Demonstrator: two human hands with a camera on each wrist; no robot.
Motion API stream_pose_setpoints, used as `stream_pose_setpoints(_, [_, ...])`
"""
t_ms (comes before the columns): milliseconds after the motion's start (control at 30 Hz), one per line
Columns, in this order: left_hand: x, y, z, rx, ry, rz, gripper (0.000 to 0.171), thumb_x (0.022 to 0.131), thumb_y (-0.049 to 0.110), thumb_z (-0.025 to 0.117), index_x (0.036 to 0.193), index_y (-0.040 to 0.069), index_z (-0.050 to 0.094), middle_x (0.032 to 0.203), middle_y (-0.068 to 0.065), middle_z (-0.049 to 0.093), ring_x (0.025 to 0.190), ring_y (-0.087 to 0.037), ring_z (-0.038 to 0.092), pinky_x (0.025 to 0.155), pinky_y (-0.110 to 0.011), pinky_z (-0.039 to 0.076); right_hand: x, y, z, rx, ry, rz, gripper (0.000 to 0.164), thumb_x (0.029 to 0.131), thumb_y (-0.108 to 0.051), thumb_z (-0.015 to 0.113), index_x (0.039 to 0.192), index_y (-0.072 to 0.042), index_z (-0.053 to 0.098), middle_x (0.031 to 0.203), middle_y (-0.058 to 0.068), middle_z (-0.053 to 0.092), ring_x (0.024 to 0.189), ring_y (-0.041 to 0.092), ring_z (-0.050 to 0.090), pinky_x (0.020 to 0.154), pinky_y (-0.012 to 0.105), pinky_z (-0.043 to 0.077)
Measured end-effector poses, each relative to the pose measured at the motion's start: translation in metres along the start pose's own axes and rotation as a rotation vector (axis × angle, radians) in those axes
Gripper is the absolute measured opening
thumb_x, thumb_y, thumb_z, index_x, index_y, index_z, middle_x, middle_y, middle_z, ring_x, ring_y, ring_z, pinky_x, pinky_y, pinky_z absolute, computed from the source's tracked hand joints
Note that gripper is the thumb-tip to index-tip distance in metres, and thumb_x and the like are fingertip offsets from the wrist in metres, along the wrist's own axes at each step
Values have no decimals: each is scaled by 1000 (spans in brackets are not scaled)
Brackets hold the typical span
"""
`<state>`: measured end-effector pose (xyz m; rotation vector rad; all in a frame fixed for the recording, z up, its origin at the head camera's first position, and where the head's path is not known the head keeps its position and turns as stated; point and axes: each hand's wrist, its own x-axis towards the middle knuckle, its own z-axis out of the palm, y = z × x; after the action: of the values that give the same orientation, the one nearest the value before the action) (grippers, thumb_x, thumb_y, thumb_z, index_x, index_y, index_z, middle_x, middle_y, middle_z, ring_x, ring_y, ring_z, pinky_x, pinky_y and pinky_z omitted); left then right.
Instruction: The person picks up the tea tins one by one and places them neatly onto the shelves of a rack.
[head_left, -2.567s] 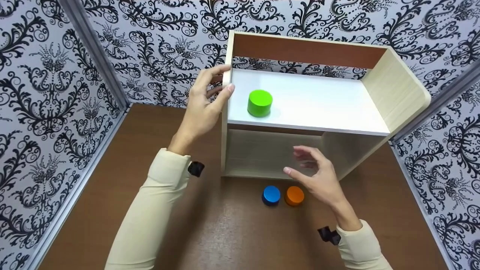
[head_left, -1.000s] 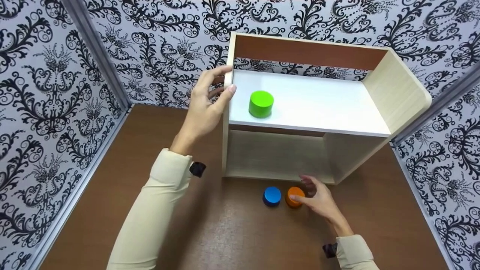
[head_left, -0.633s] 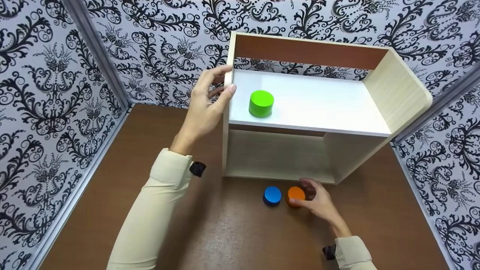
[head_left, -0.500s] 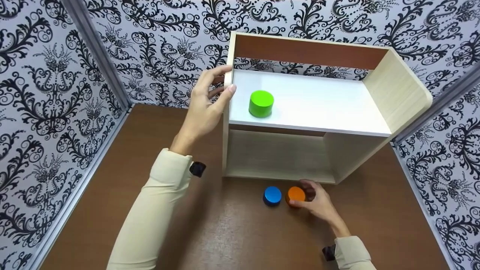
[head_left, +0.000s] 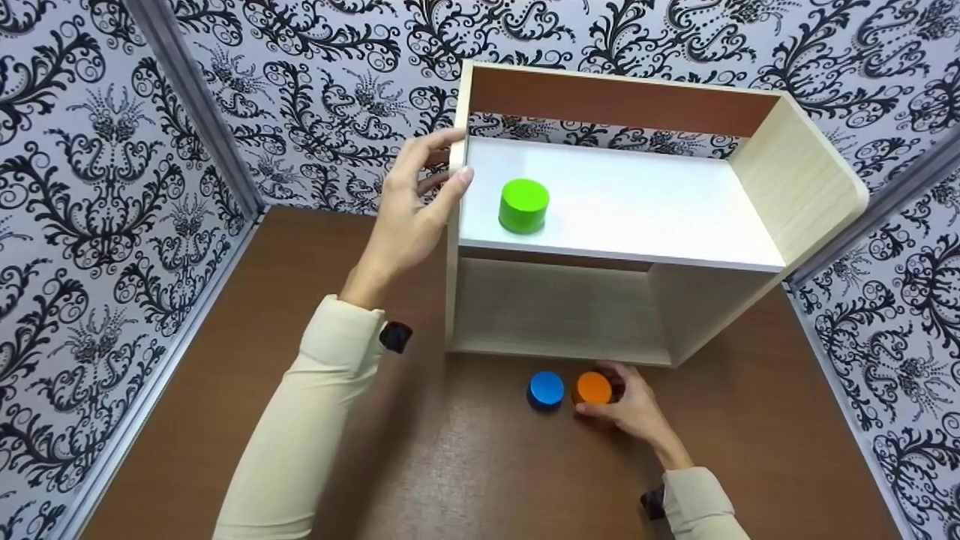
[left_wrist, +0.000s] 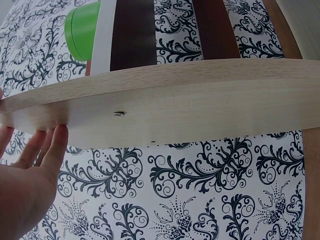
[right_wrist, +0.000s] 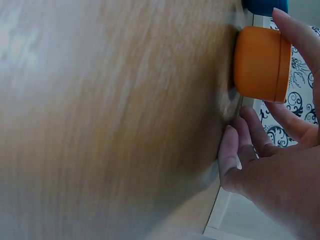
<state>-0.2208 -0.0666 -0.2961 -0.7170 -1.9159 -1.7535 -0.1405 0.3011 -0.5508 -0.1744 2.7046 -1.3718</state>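
My left hand (head_left: 405, 214) grips the front edge of the left side panel (head_left: 463, 101) of a small wooden shelf unit. In the left wrist view its fingertips press on the outer face of that panel (left_wrist: 190, 107). On the white shelf board (head_left: 645, 202) stands a round green lidded jar (head_left: 523, 206). My right hand (head_left: 636, 409) holds an orange jar (head_left: 594, 388) between thumb and index finger, low at the table. The right wrist view shows the thumb on one side of the orange jar (right_wrist: 260, 65), the other fingers lower near the tabletop. A blue jar (head_left: 546, 388) stands just left of it.
The shelf unit's lower compartment (head_left: 555, 311) lies behind the jars, its bottom edge close to my right fingers. Patterned walls (head_left: 337, 75) enclose the brown table (head_left: 465, 465) at the back and sides. Its right side panel (head_left: 802, 180) rises above the board.
My right hand has come down from in front of the lower compartment to the orange jar, and its thumb has slid from the lid to the near side. The left hand stays put.
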Motion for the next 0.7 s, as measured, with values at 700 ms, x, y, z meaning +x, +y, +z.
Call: stream_pose_setpoints(700, [0,0,1,4,5,-11,40,99,6,62,138,0,56,127,-14,50,122,-33,54,107,-32,51,2,4,6,-98,23,-35,72,72,-30,94,133,-7,64,133,22,52,122,43,45,105,66,39])
